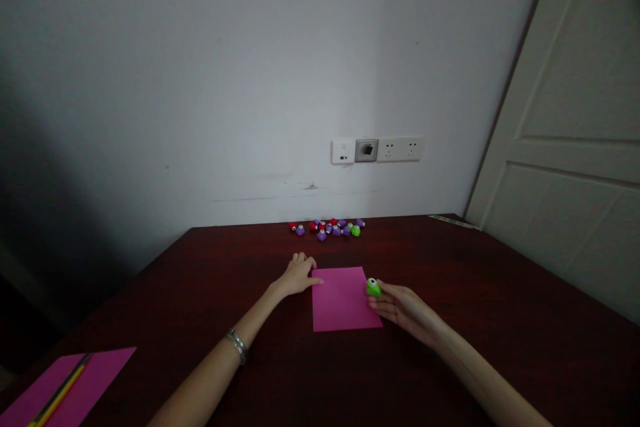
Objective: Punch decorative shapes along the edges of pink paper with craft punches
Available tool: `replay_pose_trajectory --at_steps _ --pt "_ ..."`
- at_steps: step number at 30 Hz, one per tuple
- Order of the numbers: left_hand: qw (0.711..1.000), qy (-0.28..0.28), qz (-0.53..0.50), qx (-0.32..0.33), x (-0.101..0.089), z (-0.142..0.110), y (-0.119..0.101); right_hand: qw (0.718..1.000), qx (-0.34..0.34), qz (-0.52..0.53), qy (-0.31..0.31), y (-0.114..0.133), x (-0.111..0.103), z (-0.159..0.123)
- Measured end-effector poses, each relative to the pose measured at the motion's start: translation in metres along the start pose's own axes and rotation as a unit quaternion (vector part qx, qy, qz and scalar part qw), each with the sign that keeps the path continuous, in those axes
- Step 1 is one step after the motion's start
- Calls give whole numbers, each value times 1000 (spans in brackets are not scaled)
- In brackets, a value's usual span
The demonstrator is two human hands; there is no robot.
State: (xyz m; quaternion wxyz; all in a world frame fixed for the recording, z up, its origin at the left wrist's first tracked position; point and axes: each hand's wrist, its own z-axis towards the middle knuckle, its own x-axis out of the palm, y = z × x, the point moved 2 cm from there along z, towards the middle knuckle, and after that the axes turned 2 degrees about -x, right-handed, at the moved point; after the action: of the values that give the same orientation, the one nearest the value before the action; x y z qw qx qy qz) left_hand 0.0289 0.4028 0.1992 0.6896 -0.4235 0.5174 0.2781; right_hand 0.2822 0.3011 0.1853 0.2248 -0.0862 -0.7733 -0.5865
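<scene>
A square sheet of pink paper (343, 303) lies flat on the dark red-brown table. My left hand (299, 275) rests at its upper left corner, thumb on the paper and the other fingers apart on the tabletop. At the sheet's right edge, my right hand (400, 307) holds a small green craft punch (373, 288) with a round white, dark-centred button on top. The punch is between thumb and fingers, with the lower fingers stretched along the paper's edge. Whether the paper sits inside the punch's slot I cannot tell.
Several similar small punches (336, 230) in purple, red and green lie in a loose group at the table's back edge. More pink paper (107, 373) lies at the lower left with yellow-and-black pencils (63, 392) on it. Wall sockets (400, 149) are behind.
</scene>
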Motion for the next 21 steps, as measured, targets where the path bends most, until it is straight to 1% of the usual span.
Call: replay_pose_trajectory --at_steps 6,8,11,13,15,17,19,21 --pt "996 51 -28 -64 -2 9 3 1000 -3 1 4 2 1 -1" --pt "995 58 -38 -76 -2 11 4 1000 -3 2 3 3 2 -2" --pt "993 45 -73 -78 2 15 6 1000 -1 1 1 3 2 -2" --pt "989 27 -126 -76 5 19 7 1000 -1 0 1 2 2 -1" --pt "975 5 -206 -89 9 23 10 1000 -3 0 0 2 2 -1" --pt "950 -9 -292 -110 10 25 10 1000 -3 2 -1 2 2 -1" --pt "918 -5 -374 -131 8 24 8 1000 -4 5 0 2 2 -1" --pt "885 13 -442 -148 5 20 4 1000 -5 7 4 3 4 -2"
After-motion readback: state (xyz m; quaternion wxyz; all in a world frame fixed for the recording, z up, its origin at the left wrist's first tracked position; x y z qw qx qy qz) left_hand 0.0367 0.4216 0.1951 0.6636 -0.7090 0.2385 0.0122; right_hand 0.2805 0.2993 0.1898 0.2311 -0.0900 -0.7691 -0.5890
